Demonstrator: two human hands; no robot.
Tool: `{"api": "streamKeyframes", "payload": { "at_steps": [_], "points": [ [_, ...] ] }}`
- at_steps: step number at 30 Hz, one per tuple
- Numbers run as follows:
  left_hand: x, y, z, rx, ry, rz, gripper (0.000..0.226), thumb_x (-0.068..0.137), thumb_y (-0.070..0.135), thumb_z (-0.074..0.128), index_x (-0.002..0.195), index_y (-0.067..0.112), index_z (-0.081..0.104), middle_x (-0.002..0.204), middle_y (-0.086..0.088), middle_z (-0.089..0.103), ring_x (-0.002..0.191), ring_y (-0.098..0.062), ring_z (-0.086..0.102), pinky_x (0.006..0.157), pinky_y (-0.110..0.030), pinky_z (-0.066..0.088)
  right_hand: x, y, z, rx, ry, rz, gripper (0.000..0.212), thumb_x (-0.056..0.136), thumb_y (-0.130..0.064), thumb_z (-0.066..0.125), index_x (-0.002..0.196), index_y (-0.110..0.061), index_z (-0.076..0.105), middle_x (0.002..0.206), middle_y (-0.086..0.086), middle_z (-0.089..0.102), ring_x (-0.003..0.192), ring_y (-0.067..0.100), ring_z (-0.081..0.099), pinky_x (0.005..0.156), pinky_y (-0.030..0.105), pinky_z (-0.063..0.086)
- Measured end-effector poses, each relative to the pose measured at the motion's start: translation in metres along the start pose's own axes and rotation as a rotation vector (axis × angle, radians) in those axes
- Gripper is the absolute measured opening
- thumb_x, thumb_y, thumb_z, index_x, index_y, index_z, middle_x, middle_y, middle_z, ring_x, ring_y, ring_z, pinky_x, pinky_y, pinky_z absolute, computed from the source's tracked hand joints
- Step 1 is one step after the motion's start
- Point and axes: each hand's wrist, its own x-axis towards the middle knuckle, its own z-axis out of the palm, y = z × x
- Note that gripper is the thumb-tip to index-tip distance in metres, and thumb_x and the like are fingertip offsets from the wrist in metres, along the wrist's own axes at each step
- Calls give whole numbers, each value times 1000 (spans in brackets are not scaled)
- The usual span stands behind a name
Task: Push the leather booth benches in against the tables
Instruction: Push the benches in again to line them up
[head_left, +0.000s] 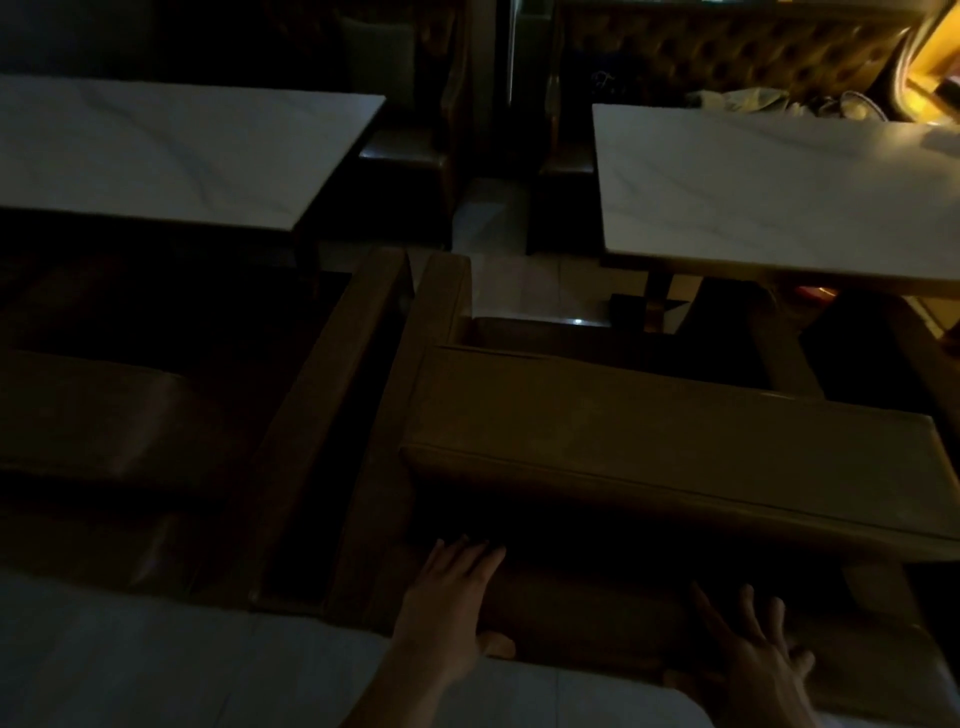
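- A dim room, seen from above by a person looking down at their two bare hands.
- The left hand (452, 597) lies flat, fingers straight and slightly spread, on the dark back edge of a brown leather booth bench (649, 447) at the lower centre. The thumb points to the right along the edge. It grips nothing.
- The right hand (763, 660) is also flat on the same back edge, further right, fingers straight and fanned wide. It holds nothing.
- This booth bench has a tan padded backrest cushion running across it from the centre to the right edge of the view, with an armrest on its left side.
- Beyond that bench stands a white marble-topped table (769, 192) at the upper right. A strip of pale floor (519, 291) shows between the bench's seat and the table's base, so the two are apart.
- A second brown leather bench (130, 410) sits just beside the first, to its left, very dark; their armrests are nearly touching.
- Past the second bench is another white marble-topped table (171, 150) at the upper left.
- A tufted leather booth back (727, 52) runs behind the right-hand table, with some crumpled items (743, 98) at the table's far edge, too dim to identify.
- A pale surface (156, 665) fills the bottom left of the view.
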Motion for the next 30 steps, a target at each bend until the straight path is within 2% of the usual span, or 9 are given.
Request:
{"api": "streamKeyframes", "payload": {
  "at_steps": [4, 16, 21, 26, 30],
  "points": [
    [2, 3, -2, 17, -34, -11, 101, 74, 65, 68, 153, 37, 11, 162, 11, 15, 149, -15, 3, 122, -41, 0, 0, 2, 3, -19, 6, -6, 115, 71, -82, 59, 148, -50, -21, 163, 8, -24, 148, 42, -23, 116, 70, 12],
    [2, 7, -3, 103, -44, -21, 104, 73, 68, 65, 154, 35, 8, 163, 9, 10, 149, -16, 0, 122, -41, -2, -6, 9, 18, -39, 119, -66, 105, 79, -76, 56, 153, -45, -13, 164, 11, -19, 147, 45, -23, 115, 73, 11],
    [2, 17, -14, 172, -126, -56, 108, 72, 72, 62, 154, 35, 2, 164, 4, 6, 150, -20, -1, 121, -41, -4, -16, 12, 4, -25, 70, -83, 106, 79, -78, 55, 153, -44, -13, 165, 10, -19, 148, 44, -21, 116, 70, 8],
    [-13, 33, -30, 158, -151, -80, 103, 75, 77, 54, 153, 39, 0, 164, 4, 8, 149, -22, 6, 120, -42, 8, -40, 15, -15, -14, 152, -56, 102, 79, -75, 56, 155, -41, -4, 167, 10, -4, 152, 39, -10, 121, 62, 5],
    [-21, 49, -53, 111, -187, -53, 100, 75, 79, 53, 152, 42, 2, 163, 6, 10, 148, -23, 13, 120, -43, 16, -73, 13, -30, 38, 264, -31, 98, 81, -69, 58, 156, -39, 2, 167, 10, 5, 153, 35, -3, 122, 60, 9]
  ]
}}
